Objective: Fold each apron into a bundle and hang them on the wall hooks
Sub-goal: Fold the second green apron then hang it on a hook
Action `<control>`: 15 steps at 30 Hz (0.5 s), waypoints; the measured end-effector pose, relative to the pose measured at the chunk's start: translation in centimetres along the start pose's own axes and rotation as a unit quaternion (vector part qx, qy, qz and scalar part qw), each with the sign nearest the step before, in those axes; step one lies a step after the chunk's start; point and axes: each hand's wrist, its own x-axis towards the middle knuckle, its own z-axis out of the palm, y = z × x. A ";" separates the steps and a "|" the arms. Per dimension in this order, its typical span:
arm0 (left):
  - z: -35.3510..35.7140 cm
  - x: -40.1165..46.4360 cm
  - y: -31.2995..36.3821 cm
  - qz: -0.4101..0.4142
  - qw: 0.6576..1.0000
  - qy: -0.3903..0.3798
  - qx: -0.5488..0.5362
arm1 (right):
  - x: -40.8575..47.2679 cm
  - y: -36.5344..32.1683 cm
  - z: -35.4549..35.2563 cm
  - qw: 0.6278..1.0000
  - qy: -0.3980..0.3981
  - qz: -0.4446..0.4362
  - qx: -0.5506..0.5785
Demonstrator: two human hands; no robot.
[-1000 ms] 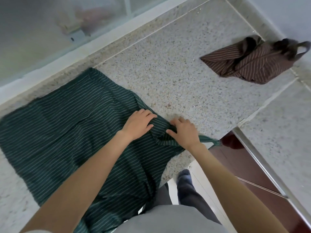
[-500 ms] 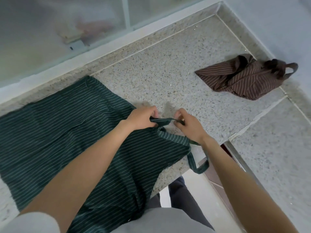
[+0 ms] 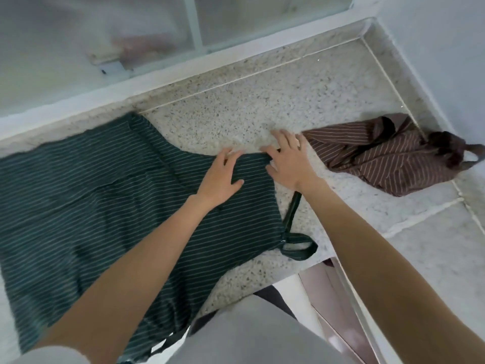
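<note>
A dark green striped apron (image 3: 99, 206) lies spread flat on the speckled stone counter (image 3: 249, 109). My left hand (image 3: 221, 179) presses flat on its upper right part, fingers apart. My right hand (image 3: 288, 161) rests open at the apron's right top corner, partly on the counter. A green strap loop (image 3: 298, 246) lies off the apron's right edge near the counter's front. A brown striped apron (image 3: 388, 158), bunched into a loose bundle, sits at the right by the wall corner.
A frosted sliding window with a white sill (image 3: 157, 72) runs along the back. A pale wall (image 3: 451, 61) closes the right side. The counter's front edge drops to a metal-edged opening (image 3: 349, 292) at lower right.
Both hands let go of the green strap they pinched and now lie flat on the apron's top edge, further from me. The bib part has been spread out to the right.
</note>
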 end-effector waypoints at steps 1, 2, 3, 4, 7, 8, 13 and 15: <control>0.3 -0.8 -0.1 0.007 1.000 0.013 0.017 | -0.9 -0.2 0.6 0.999 0.025 0.014 0.032; 0.8 -1.8 -0.3 0.015 0.999 0.020 0.036 | -2.3 -0.3 1.3 0.996 0.058 0.040 0.062; 1.2 -2.8 -0.4 0.024 0.998 0.017 0.057 | -3.9 -0.4 2.0 0.989 0.093 0.077 0.084; 1.7 -3.9 -0.5 0.029 0.996 0.005 0.082 | -5.9 -0.6 2.8 0.982 0.120 0.111 0.098; 3.5 -6.0 -0.4 0.017 0.983 -0.064 0.170 | -10.8 -0.8 5.3 0.976 0.112 0.165 0.091; 3.9 -6.2 -0.4 0.005 0.978 -0.082 0.192 | -11.8 -1.0 6.0 0.979 0.086 0.170 0.075; 5.4 -6.4 0.1 -0.044 0.971 -0.113 0.206 | -13.4 -1.4 7.3 0.983 0.011 0.077 0.166; 5.7 -6.7 0.4 -0.057 0.973 -0.103 0.200 | -13.4 -1.1 7.0 0.971 -0.024 0.051 0.234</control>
